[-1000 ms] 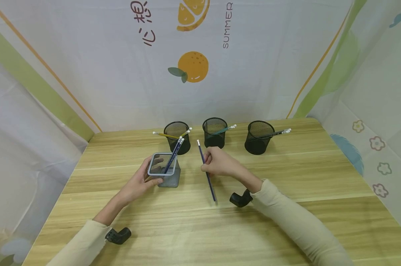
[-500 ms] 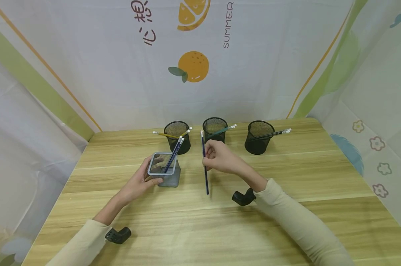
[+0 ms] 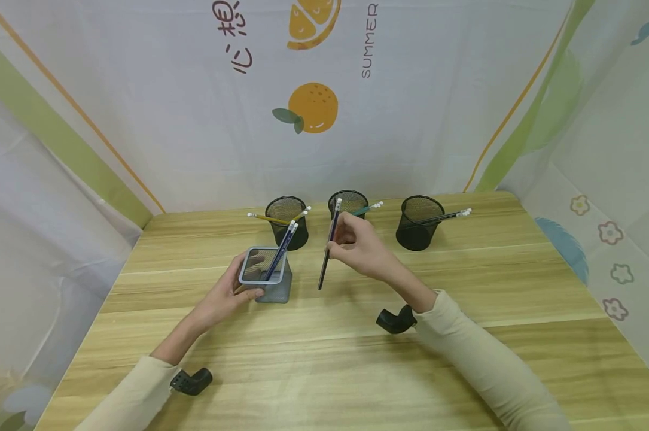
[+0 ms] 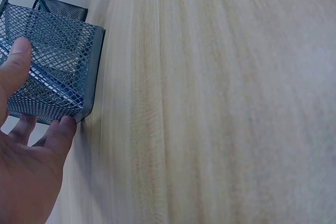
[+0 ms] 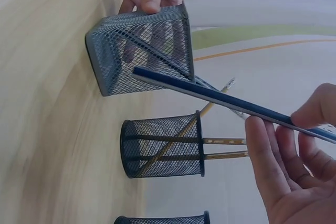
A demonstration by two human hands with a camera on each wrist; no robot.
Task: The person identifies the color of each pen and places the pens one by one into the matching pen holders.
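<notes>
In the head view my left hand [image 3: 224,302] holds a square grey mesh pencil holder [image 3: 276,292], which stands upright on the table. The left wrist view has the thumb on one mesh side and fingertips on another. Dark blue pencils [image 3: 281,251] with white erasers lean inside it. To the right, my right hand [image 3: 364,248] pinches another blue pencil [image 3: 324,274] between thumb and fingers. This pencil is raised off the table, eraser end up, its lower end slanting toward the holder. Seen from the right wrist, the held pencil [image 5: 210,94] crosses in front of the holder.
Round black mesh cups line the back of the wooden table [image 3: 324,371]: a left cup [image 3: 298,238] with yellow pencils, a middle cup [image 3: 348,200] with green ones, partly behind my right hand, and a right cup [image 3: 413,234] with black ones. A printed cloth [image 3: 195,149] hangs behind.
My right hand has lifted the blue pencil up and away from me, and its lower end has swung left toward the holder. My left hand and the holder have stayed put.
</notes>
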